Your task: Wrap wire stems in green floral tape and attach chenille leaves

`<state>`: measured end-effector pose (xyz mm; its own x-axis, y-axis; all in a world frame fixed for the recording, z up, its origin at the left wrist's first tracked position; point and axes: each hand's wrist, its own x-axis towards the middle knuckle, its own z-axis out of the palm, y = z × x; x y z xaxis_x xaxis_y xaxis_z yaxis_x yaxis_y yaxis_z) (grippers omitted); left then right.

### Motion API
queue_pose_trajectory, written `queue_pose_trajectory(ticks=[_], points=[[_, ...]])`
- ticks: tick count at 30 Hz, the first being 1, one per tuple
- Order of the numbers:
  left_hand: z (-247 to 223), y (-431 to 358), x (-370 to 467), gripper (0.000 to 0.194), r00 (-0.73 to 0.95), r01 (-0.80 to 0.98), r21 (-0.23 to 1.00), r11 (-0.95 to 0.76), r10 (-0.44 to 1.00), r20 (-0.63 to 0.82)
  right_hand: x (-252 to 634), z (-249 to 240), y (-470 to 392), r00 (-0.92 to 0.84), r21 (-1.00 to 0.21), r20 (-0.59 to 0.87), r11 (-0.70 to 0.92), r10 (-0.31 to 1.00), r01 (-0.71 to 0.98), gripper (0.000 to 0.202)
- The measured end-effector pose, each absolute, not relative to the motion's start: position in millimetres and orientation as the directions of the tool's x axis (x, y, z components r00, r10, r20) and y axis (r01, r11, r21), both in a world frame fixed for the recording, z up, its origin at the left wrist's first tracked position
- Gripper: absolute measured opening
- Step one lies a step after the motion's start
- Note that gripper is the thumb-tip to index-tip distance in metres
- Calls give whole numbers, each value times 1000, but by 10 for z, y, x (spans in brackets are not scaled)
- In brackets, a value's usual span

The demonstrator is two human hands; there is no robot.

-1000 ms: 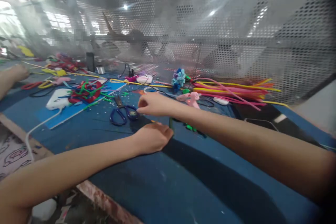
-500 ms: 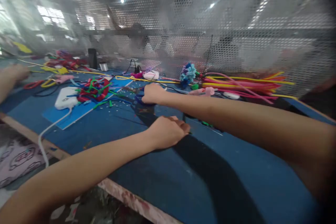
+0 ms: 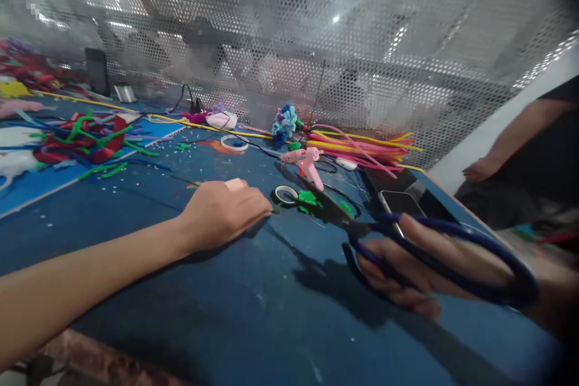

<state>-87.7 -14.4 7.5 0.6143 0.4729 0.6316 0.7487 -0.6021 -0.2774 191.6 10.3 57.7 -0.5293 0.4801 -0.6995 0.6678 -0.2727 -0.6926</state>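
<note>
My right hand [image 3: 407, 271] grips a large pair of scissors [image 3: 452, 232] with dark blue handles, raised above the table. The blades point left and are blurred by motion. Closed, with its knuckles up, my left hand [image 3: 226, 211] rests low over the tabletop; a small green tip shows at its fingers, and what it holds is mostly hidden. Just beyond that hand are a roll of green tape [image 3: 286, 195] and a small green fuzzy piece [image 3: 310, 200]. A pink glue gun [image 3: 310, 166] lies behind them.
Coloured pipe cleaners [image 3: 362, 145] and a blue flower bunch [image 3: 284, 123] lie along the perforated metal screen [image 3: 271, 42]. A phone [image 3: 400, 205] lies at right. Red and green pieces [image 3: 85, 139] cover a blue board [image 3: 49, 193]. A person's arm [image 3: 520, 132] shows at far right.
My right hand has come back from the far side of the table toward the right, with the blue scissors in it. My left hand stays closed near the tabletop. The view has turned right.
</note>
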Motion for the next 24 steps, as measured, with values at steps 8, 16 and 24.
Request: queue_pose_trajectory(ticks=[8, 16, 24], points=[[40, -172, -841, 30, 565, 791, -193, -580, 573, 594, 1937, 198, 68, -767, -670, -631, -582, 119, 461, 74], [22, -172, -833, 30, 572, 786, -217, -579, 546, 612, 1766, 135, 162, -823, -682, -564, -601, 69, 417, 72], [49, -166, -832, 26, 464, 855, -166, -491, 583, 667, 1755, 111, 111, -817, -681, -571, -604, 83, 415, 77]])
